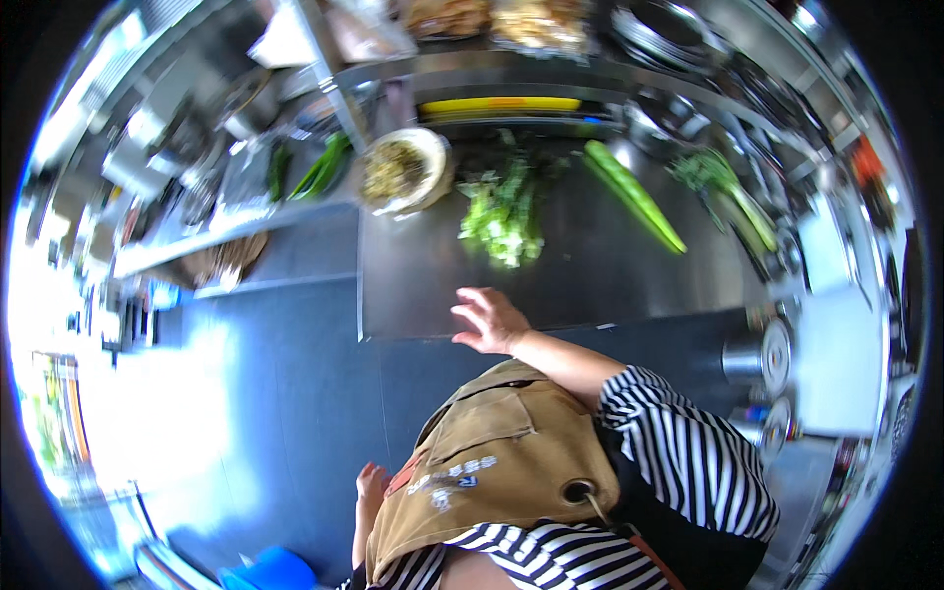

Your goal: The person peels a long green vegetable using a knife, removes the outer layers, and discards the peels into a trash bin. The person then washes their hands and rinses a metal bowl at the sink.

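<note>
My right hand [490,321] is over the front edge of a steel worktop [442,287], its fingers apart and holding nothing. Beyond it lies a loose bunch of leafy greens [504,221]. A round pale container [439,166] with chopped greenish contents stands to the left of the greens. To their right lie a long green gourd or cucumber [636,196] and a bunch of green stalks with feathery leaves [730,192]. My left hand [370,481] hangs low beside the tan apron [509,457], partly hidden by it; its fingers are blurred.
Long green vegetables [321,168] lie on the counter at the left. A shelf above the worktop holds bags of food [542,26] and stacked metal pans [664,37]. Lidded metal pots [774,356] stand at the right. A blue object [273,569] is low at the left, above dark flooring.
</note>
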### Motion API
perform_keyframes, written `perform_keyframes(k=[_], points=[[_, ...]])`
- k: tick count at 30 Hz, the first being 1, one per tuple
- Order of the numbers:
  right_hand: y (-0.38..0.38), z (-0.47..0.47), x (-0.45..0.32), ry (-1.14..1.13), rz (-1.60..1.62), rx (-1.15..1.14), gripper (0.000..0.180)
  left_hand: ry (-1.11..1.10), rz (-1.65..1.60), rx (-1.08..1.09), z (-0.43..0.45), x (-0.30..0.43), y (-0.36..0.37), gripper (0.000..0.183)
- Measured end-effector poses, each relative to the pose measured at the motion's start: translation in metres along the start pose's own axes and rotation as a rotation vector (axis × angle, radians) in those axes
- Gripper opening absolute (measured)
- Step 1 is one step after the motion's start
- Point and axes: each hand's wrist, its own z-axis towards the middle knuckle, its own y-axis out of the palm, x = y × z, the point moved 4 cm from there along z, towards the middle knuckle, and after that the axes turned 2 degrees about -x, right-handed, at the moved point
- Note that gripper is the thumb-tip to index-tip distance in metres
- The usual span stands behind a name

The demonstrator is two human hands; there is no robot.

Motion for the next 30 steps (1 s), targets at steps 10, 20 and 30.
perform_keyframes(k=[10,20,30], points=[[0.013,0.011,-0.019,-0.035,-0.125,-0.116,0.049,-0.07,-0.026,0.309,-0.098,-0.113,-0.026,0.052],[0.049,0.058,-0.069,-0.039,-0.012,-0.106,0.035,-0.333,-0.309,0.462,-0.149,-0.207,-0.05,0.049],[0.286,0.239,-0.257,0.012,0.301,-0.633,0.021,-0.178,-0.599,0.529,-0.089,-0.076,-0.237,0.047]])
